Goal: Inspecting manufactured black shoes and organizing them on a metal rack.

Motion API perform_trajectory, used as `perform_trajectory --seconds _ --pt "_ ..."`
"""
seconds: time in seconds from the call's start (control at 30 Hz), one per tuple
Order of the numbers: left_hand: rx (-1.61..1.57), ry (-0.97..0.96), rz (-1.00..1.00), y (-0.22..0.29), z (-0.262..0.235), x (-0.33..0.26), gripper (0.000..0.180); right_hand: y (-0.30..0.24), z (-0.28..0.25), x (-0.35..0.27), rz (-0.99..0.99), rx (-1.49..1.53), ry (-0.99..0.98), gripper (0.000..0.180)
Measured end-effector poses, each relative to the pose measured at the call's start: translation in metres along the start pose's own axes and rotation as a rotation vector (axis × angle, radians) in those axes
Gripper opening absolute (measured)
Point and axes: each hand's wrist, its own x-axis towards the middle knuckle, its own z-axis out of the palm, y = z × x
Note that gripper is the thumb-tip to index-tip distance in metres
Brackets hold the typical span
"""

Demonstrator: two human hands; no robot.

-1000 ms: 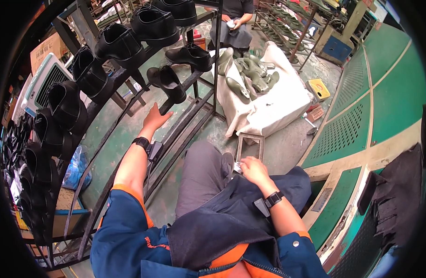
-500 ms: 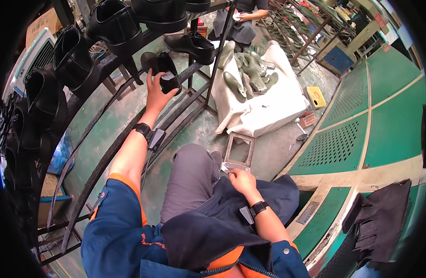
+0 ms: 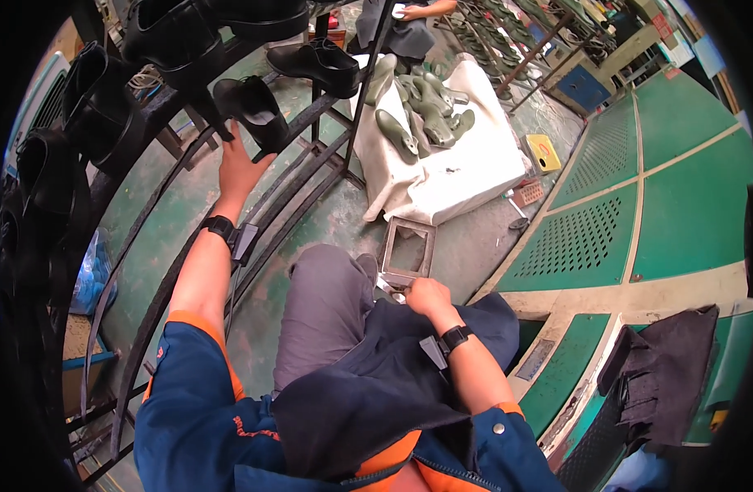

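Head view: left hand (image 3: 238, 168) grips black shoe (image 3: 253, 111) on rack (image 3: 159, 123).

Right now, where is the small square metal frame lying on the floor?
In the head view, the square metal frame lies at centre, just beyond the right hand and below the white cloth.

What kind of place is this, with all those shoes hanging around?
Most likely a shoe factory floor. Black shoes sit on a metal rack, green shoe lasts lie piled on a white cloth, and the left hand reaches a black shoe.
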Motion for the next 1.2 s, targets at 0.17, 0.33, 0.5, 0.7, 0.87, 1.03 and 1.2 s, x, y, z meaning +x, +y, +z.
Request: perform_trajectory --seconds 0.17,0.33,0.5,0.7,0.87,1.03,1.2 --pt "0.169 -0.702 -0.210 -0.020 0.001 0.013 0.081 0.008 -0.011 0.015 -0.039 -0.139 -0.141 0.036" --pt "0.140 -0.665 -0.132 -0.027 0.006 0.014 0.063 0.065 -0.018 0.045 -0.064 0.102 -0.066 0.039" --pt "0.134 -0.623 -0.143 -0.024 0.005 0.012 0.060 0.113 -0.030 0.048 -0.092 0.469 0.093 0.036" --pt "0.162 -0.579 -0.178 -0.017 0.006 0.009 0.059 0.092 -0.046 0.029 0.048 1.478 0.115 0.049" --pt "0.188 -0.564 -0.167 -0.015 0.009 0.009 0.059 0.037 -0.028 0.086 0.072 2.188 -0.319 0.028" --pt "0.201 -0.546 -0.172 -0.014 0.013 0.009 0.056 -0.031 0.007 0.144 0.220 2.300 -0.293 0.037" --pt "0.155 -0.529 -0.206 -0.019 0.020 0.008 0.054 -0.072 0.060 0.173 0.251 2.387 -0.286 0.041"
